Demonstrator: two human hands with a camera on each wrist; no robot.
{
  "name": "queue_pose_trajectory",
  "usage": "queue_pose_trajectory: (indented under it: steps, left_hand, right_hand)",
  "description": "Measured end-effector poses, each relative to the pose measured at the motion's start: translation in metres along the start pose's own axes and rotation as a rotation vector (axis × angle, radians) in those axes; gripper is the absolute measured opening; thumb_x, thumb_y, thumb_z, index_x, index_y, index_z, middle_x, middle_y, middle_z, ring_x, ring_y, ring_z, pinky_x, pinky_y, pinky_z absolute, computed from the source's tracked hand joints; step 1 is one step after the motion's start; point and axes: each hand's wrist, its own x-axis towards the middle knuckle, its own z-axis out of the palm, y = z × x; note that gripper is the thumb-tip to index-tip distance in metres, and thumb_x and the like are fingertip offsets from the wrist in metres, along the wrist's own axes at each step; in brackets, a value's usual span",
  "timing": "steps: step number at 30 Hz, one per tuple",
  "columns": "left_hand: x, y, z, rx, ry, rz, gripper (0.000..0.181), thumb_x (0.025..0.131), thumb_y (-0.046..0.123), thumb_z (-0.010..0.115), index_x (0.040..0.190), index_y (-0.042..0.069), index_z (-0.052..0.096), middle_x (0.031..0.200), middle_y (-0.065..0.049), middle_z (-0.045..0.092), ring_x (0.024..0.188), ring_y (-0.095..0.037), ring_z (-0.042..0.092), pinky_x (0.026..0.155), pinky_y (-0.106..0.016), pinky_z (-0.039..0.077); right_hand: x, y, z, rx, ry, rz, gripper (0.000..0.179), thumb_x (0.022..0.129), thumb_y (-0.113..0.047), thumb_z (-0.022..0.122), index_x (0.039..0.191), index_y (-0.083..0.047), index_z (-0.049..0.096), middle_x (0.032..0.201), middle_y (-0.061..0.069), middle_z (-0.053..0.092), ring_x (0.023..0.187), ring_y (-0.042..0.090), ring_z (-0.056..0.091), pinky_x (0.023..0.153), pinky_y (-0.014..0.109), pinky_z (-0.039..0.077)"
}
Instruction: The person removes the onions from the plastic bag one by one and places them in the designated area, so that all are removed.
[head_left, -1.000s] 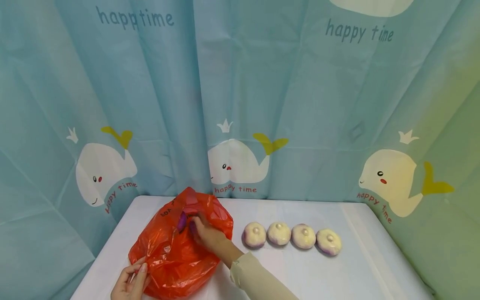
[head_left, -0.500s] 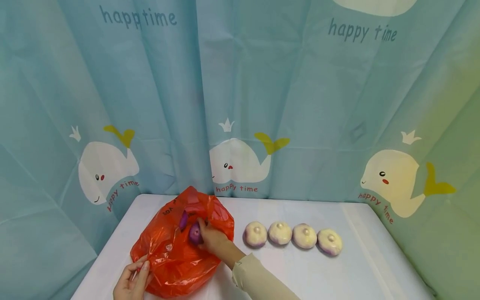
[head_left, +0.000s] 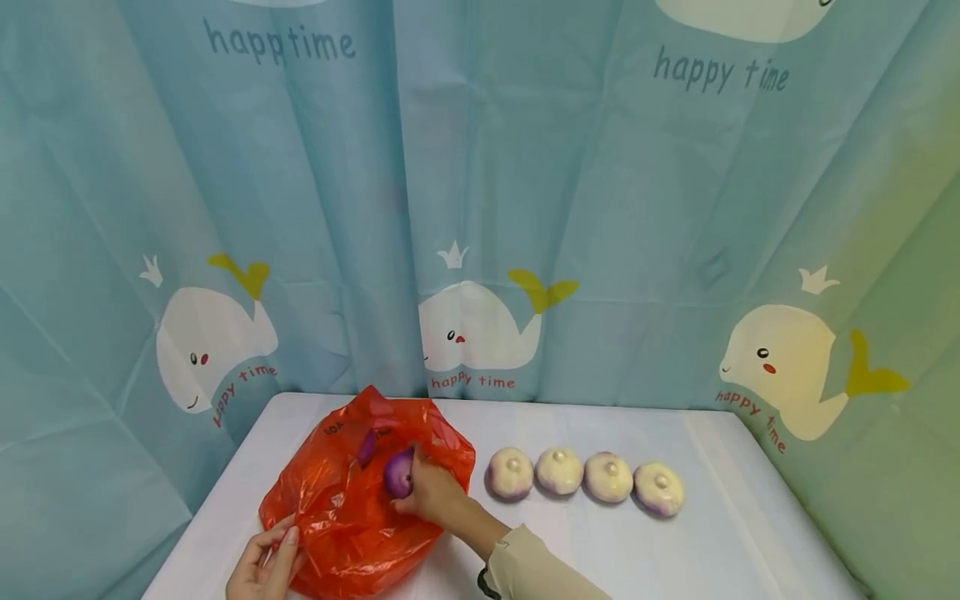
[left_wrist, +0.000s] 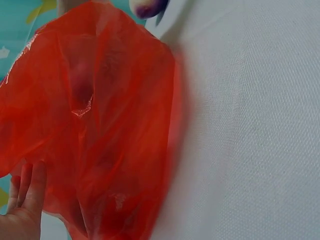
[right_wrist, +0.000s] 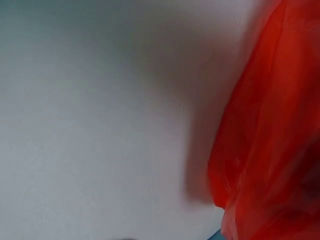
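A crumpled red plastic bag lies on the left of the table with its mouth open. My left hand pinches its near left edge between thumb and fingers; in the left wrist view part of that hand shows beside the bag. Inside the mouth, my right hand grips a round purple vegetable with a small dark spot on it. Another purple piece shows just left of it in the bag. The right wrist view holds only the bag's side and the tabletop.
To the right of the bag, several round cream-and-purple vegetables, each with a small nub on top, sit in a row on the white table. A blue curtain printed with whales hangs behind the table's far edge.
My right hand has drawn back slightly to the right within the bag's mouth, and more of the gripped purple vegetable shows. My left hand has kept its pinch on the bag.
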Motion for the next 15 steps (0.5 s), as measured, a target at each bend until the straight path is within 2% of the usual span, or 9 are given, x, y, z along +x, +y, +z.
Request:
queue_pose_trajectory:
  steps: [2, 4, 8, 11, 15]
  left_hand:
    - [0.000, -0.001, 0.000, -0.001, 0.000, -0.002, 0.037, 0.091, 0.029, 0.063, 0.112, 0.001, 0.050, 0.090, 0.026, 0.056, 0.073, 0.004, 0.061, 0.067, -0.018, 0.052]
    - [0.001, -0.001, 0.000, -0.003, 0.002, -0.006, 0.036, 0.091, 0.028, 0.063, 0.112, 0.000, 0.051, 0.090, 0.026, 0.056, 0.073, 0.004, 0.061, 0.067, -0.018, 0.052]
    - [0.002, -0.001, -0.001, -0.002, -0.010, -0.006, 0.037, 0.091, 0.028, 0.062, 0.111, 0.000, 0.051, 0.090, 0.026, 0.056, 0.074, 0.003, 0.061, 0.067, -0.019, 0.052]
    - [0.002, -0.001, -0.001, 0.000, -0.012, -0.004, 0.035, 0.092, 0.027, 0.062, 0.111, 0.000, 0.051, 0.090, 0.027, 0.056, 0.074, 0.004, 0.061, 0.066, -0.018, 0.052]
    - [0.003, -0.001, 0.000, -0.016, -0.009, -0.006, 0.031, 0.091, 0.025, 0.062, 0.108, 0.000, 0.053, 0.089, 0.026, 0.057, 0.074, 0.004, 0.061, 0.066, -0.017, 0.052]
  right_hand:
    - [-0.001, 0.000, -0.002, 0.025, 0.018, -0.028, 0.085, 0.072, -0.030, 0.082, 0.134, -0.003, 0.031, 0.100, 0.009, 0.063, 0.086, 0.019, 0.064, 0.080, 0.030, 0.052]
    - [-0.004, 0.000, -0.005, 0.086, 0.030, -0.091, 0.083, 0.073, -0.032, 0.080, 0.136, -0.011, 0.029, 0.102, 0.007, 0.062, 0.086, 0.016, 0.063, 0.078, 0.027, 0.052]
    - [-0.015, 0.000, -0.010, 0.203, 0.037, -0.295, 0.078, 0.077, -0.035, 0.077, 0.138, -0.026, 0.029, 0.115, 0.000, 0.049, 0.096, 0.010, 0.058, 0.078, 0.019, 0.049]
    - [-0.026, 0.000, -0.015, 0.301, 0.059, -0.442, 0.078, 0.078, -0.031, 0.077, 0.138, -0.025, 0.027, 0.123, -0.001, 0.039, 0.105, 0.010, 0.053, 0.083, 0.018, 0.047]
    - [-0.043, 0.004, -0.024, 0.425, 0.169, -0.609, 0.085, 0.069, -0.021, 0.085, 0.132, -0.013, 0.028, 0.123, 0.004, 0.045, 0.107, 0.014, 0.054, 0.087, 0.023, 0.048]
